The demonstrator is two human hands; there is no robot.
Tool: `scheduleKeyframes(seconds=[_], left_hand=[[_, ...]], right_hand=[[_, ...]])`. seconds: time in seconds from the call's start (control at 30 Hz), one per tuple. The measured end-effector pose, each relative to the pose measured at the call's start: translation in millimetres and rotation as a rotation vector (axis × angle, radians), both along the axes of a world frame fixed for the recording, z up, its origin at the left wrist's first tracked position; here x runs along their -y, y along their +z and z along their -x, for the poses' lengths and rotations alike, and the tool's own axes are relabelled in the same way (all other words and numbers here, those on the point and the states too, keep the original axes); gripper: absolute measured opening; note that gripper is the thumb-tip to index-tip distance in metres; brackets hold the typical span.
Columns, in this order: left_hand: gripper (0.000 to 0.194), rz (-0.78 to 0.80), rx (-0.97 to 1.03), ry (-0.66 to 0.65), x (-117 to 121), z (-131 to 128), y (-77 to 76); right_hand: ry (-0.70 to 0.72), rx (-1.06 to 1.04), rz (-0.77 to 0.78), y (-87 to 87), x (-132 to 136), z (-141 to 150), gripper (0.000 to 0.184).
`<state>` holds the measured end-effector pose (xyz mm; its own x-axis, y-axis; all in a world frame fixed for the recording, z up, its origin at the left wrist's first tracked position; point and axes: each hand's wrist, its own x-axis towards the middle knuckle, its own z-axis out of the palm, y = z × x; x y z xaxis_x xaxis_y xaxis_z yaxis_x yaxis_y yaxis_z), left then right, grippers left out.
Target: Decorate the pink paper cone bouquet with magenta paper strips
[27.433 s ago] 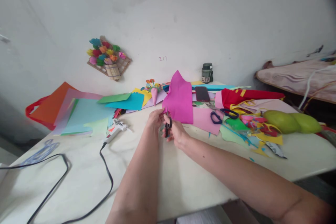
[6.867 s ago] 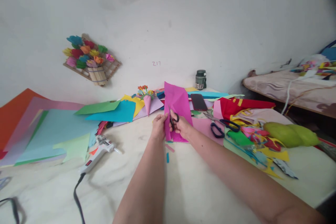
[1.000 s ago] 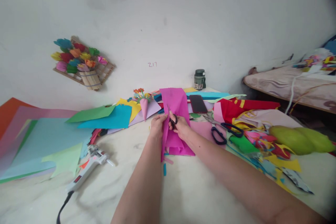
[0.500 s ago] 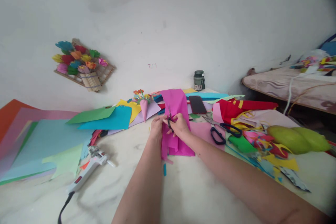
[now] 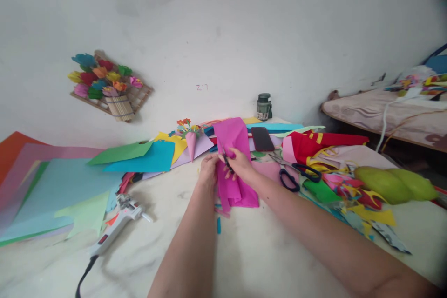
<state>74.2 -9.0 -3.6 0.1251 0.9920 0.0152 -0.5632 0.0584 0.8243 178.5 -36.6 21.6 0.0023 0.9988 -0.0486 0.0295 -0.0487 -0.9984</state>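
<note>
A magenta paper sheet (image 5: 233, 131), with loose cut strips at its near end, lies in the middle of the table under both hands. My right hand (image 5: 238, 165) is closed around small dark-handled scissors (image 5: 226, 162), their blades pointing away from me over the sheet. My left hand (image 5: 209, 167) pinches the left edge of the magenta paper beside the scissors. The exact spot where its fingers grip is partly hidden. A larger pair of scissors (image 5: 289, 179) with dark blue handles rests to the right of my right hand.
On the left lie a glue gun (image 5: 117, 229) and coloured sheets (image 5: 84, 181). Behind stand a small pink paper cone with flowers (image 5: 190, 142) and a dark green jar (image 5: 264, 108). A phone (image 5: 262, 139), paper scraps (image 5: 349, 195) and green fruit (image 5: 394, 184) are on the right.
The small scissors have tilted, their tips turning left. A magenta strip at the near end has shifted slightly right. Both hands stay at nearly the same spot.
</note>
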Motion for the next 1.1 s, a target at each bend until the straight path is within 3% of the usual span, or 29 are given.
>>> scheduleKeyframes(seconds=[0.13,0.27,0.43,0.63,0.83,1.1], left_hand=[[0.023,-0.042,-0.028,-0.034,1,-1,0.3],[0.024,-0.039,-0.014,-0.067,4,-3,5.7],[0.021,-0.018,-0.011,-0.083,5,-4,8.9],[0.021,-0.046,-0.06,-0.129,5,-3,8.0],[0.024,0.006,-0.072,-0.048,5,-4,8.7],[0.026,-0.007,-0.062,-0.049,6,-4,10.0]], right_hand=[[0.09,-0.19,0.111,12.1,0,-9,0.04],[0.188,-0.347,0.24,17.3,-10,-21,0.046],[0.232,-0.393,0.305,13.2,-24,-26,0.048],[0.223,-0.368,0.267,10.7,-18,-21,0.052],[0.185,-0.379,0.26,11.2,-14,-18,0.052],[0.158,-0.454,0.218,5.0,-17,-16,0.052]])
